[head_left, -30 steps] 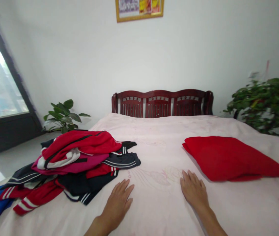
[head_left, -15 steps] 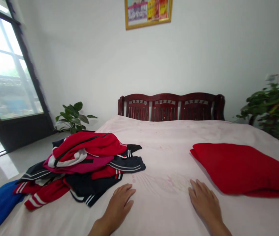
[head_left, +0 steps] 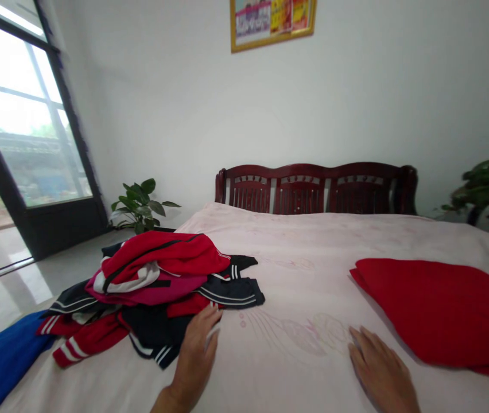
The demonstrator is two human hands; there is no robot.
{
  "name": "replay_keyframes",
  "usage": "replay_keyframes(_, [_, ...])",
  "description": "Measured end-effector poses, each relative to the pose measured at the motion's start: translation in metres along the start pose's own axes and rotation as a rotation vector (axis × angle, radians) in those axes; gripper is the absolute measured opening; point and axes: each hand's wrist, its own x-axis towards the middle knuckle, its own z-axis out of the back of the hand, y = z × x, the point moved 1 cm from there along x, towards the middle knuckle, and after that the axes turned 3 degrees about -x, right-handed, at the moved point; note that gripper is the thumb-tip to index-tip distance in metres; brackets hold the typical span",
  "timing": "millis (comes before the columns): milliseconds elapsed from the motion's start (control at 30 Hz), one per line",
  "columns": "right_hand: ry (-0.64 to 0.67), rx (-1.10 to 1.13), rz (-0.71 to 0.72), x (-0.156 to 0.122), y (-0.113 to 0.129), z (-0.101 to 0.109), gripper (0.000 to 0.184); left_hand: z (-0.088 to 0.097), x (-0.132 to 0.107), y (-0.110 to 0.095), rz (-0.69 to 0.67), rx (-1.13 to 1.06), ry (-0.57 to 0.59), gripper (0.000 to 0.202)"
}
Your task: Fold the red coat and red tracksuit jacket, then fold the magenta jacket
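Observation:
At the lower middle, my left hand (head_left: 196, 351) is open and empty, its fingers reaching over the near right edge of a heap of clothes (head_left: 154, 289). Whether the fingertips touch the cloth I cannot tell. The heap mixes red, dark navy and magenta garments with white stripes, a red jacket (head_left: 171, 252) on top. My right hand (head_left: 380, 370), also empty with fingers loosely spread, is over the pale pink sheet (head_left: 296, 275), just left of a folded red cloth (head_left: 446, 315).
Blue fabric (head_left: 3, 358) lies at the left edge beside the heap. Behind the sheet stands a dark wooden carved backrest (head_left: 313, 186). Potted plants (head_left: 139, 203) flank it, a glass door (head_left: 50, 149) is at the left, and a gold-framed picture (head_left: 270, 43) hangs above.
My left hand has moved left and up to the clothes heap. My right hand stays near the folded red cloth. The whole view has shifted slightly left.

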Motion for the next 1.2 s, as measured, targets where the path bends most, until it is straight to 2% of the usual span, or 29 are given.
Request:
replay_keyframes(67, [0.014,0.024,-0.024,0.000,0.000,-0.001,0.053,0.027,0.024,0.010,-0.024,0.106,-0.182,0.039])
replay_keyframes(133, [0.027,0.045,-0.045,0.000,0.001,-0.001,0.054,0.061,0.055,0.018,-0.016,0.218,-0.305,0.040])
replay_keyframes(200, [0.035,0.049,-0.044,0.000,0.002,0.001,0.054,0.098,0.087,0.028,0.051,0.385,-0.372,0.040])
replay_keyframes(267, [0.040,0.040,-0.037,0.000,0.003,0.003,0.054,0.130,0.115,0.042,0.188,0.592,-0.372,0.055])
replay_keyframes(333, [0.050,0.030,-0.033,0.000,0.004,0.005,0.055,0.153,0.137,0.060,0.336,0.743,-0.241,0.067])
replay_keyframes(433, [0.072,0.029,-0.047,0.000,0.007,0.008,0.054,0.168,0.157,0.086,0.477,0.822,0.084,0.052])
replay_keyframes(500, [0.070,0.034,-0.057,0.001,0.008,0.010,0.053,0.168,0.168,0.094,0.503,0.811,0.181,0.044])
replay_keyframes(567, [0.060,0.041,-0.064,0.000,0.010,0.010,0.052,0.165,0.182,0.091,0.526,0.762,0.154,0.040])
replay_keyframes(633, [0.044,0.057,-0.067,0.000,0.010,0.008,0.051,0.155,0.196,0.075,0.574,0.605,0.060,0.038])
replay_keyframes(700, [0.027,0.089,-0.069,-0.001,0.010,0.006,0.052,0.138,0.207,0.049,0.578,0.344,-0.070,0.035])
replay_keyframes(733, [0.021,0.114,-0.070,-0.001,0.010,0.005,0.053,0.126,0.209,0.033,0.537,0.187,-0.132,0.033])
replay_keyframes(767, [0.019,0.145,-0.072,0.000,0.009,0.004,0.054,0.111,0.207,0.015,0.485,0.105,-0.135,0.031])
replay_keyframes(833, [0.035,0.227,-0.091,0.001,0.008,0.006,0.056,0.075,0.192,-0.021,0.399,-0.001,-0.080,0.026])
replay_keyframes(867, [0.051,0.283,-0.107,0.003,0.007,0.009,0.057,0.056,0.178,-0.039,0.339,-0.087,-0.013,0.024])
replay_keyframes(933, [0.096,0.436,-0.157,0.006,0.005,0.017,0.059,0.020,0.143,-0.072,0.183,-0.427,0.261,0.024])
replay_keyframes(1000, [0.135,0.613,-0.242,0.008,0.004,0.027,0.062,-0.006,0.104,-0.098,0.055,-0.617,0.623,0.034])
replay_keyframes(1033, [0.142,0.695,-0.292,0.008,0.004,0.031,0.063,-0.013,0.088,-0.107,-0.017,-0.647,0.714,0.036])
replay_keyframes(1100, [0.132,0.828,-0.380,0.008,0.003,0.037,0.064,-0.019,0.065,-0.115,-0.150,-0.560,0.739,0.040])
replay_keyframes(1200, [0.122,0.963,-0.413,0.005,0.003,0.039,0.062,-0.020,0.053,-0.104,-0.205,-0.268,0.521,0.036])
